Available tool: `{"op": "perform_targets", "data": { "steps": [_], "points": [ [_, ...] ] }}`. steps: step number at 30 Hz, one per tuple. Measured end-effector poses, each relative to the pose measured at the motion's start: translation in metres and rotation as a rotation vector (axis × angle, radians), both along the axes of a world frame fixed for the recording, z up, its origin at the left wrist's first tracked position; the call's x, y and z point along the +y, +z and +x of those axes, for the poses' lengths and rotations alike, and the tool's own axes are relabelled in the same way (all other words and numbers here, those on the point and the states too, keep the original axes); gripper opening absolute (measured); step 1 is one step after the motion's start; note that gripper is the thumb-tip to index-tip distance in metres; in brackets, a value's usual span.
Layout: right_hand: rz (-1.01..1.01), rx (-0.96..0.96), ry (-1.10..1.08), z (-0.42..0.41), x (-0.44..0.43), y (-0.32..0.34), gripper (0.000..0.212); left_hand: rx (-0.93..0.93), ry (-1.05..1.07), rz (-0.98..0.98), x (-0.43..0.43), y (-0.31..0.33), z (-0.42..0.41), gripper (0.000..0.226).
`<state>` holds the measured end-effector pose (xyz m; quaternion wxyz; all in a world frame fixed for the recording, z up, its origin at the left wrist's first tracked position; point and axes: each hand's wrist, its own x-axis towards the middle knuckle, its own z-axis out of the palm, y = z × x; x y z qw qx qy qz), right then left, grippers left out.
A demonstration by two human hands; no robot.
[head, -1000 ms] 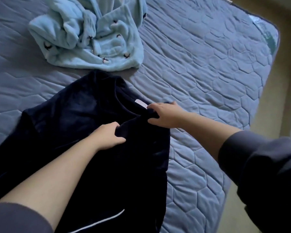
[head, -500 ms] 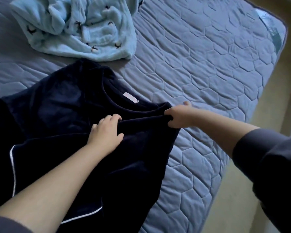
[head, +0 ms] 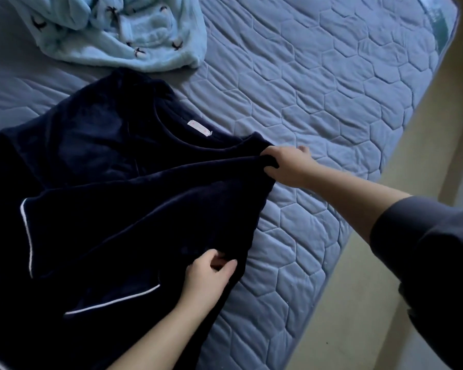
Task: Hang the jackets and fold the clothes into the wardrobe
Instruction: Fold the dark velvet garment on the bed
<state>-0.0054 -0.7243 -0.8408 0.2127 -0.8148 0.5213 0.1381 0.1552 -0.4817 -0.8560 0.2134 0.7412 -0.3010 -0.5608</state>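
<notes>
Navy fleece top (head: 112,214) with white piping lies spread on the quilted blue-grey bed (head: 318,97), its neckline and pale label (head: 199,128) facing up. One side panel is folded across the body. The right hand (head: 286,166) pinches the fabric at the shoulder by the neckline, fingers curled round the edge. The left hand (head: 209,273) grips the same side edge lower down, thumb and fingers closed on the cloth. A crumpled light blue fleece garment (head: 145,36) with small dark motifs sits just beyond the top's collar.
</notes>
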Motion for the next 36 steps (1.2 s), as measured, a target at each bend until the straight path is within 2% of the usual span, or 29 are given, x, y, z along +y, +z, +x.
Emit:
{"op": "perform_targets", "data": {
  "steps": [2, 3, 5, 8, 10, 12, 14, 16, 21, 26, 28, 30, 32, 33, 36],
  "points": [
    [-0.106, 0.042, 0.065, -0.003, 0.004, 0.0, 0.029, 0.39, 0.445, 0.165, 0.001, -0.001, -0.02, 0.012],
    [-0.16, 0.06, 0.1, -0.005, 0.005, 0.0, 0.023, 0.49, 0.583, 0.21, 0.001, -0.002, -0.028, 0.011],
    [-0.195, 0.109, 0.116, -0.009, 0.002, 0.003, 0.018, 0.519, 0.673, 0.241, -0.002, -0.006, -0.04, 0.012],
    [-0.133, 0.311, 0.161, -0.008, -0.01, 0.008, 0.021, 0.39, 0.608, 0.282, -0.003, -0.012, -0.054, 0.025],
    [-0.057, 0.367, 0.159, -0.003, -0.015, 0.006, 0.018, 0.318, 0.525, 0.334, 0.002, -0.016, -0.058, 0.028],
    [0.064, 0.294, 0.091, 0.003, -0.015, 0.002, 0.021, 0.322, 0.542, 0.36, 0.005, -0.016, -0.059, 0.028],
    [0.171, 0.178, 0.006, 0.006, -0.016, -0.002, 0.02, 0.347, 0.654, 0.387, 0.005, -0.015, -0.058, 0.033],
    [0.214, 0.144, -0.066, 0.004, -0.018, -0.003, 0.03, 0.341, 0.7, 0.41, 0.003, -0.015, -0.061, 0.037],
    [0.032, 0.252, -0.202, -0.007, -0.004, -0.022, 0.028, 0.159, 0.664, 0.437, -0.002, -0.022, -0.071, 0.031],
    [-0.044, 0.3, -0.307, 0.002, 0.009, -0.025, 0.028, 0.122, 0.59, 0.492, -0.01, -0.025, -0.066, 0.032],
    [-0.102, 0.21, -0.327, 0.004, 0.016, -0.02, 0.03, 0.141, 0.476, 0.508, -0.013, -0.018, -0.057, 0.035],
    [-0.191, 0.086, -0.313, 0.005, 0.034, -0.013, 0.041, 0.147, 0.21, 0.541, -0.016, -0.006, -0.048, 0.048],
    [-0.237, 0.039, -0.253, 0.002, 0.063, -0.007, 0.057, 0.07, -0.07, 0.445, -0.016, 0.01, -0.035, 0.055],
    [-0.234, 0.04, -0.209, 0.001, 0.079, -0.006, 0.062, -0.061, -0.176, 0.278, -0.014, 0.015, -0.025, 0.051],
    [-0.177, 0.019, -0.093, 0.005, 0.123, -0.009, 0.068, -0.619, -0.393, -0.402, -0.012, 0.03, 0.021, 0.023]
  ]
}}
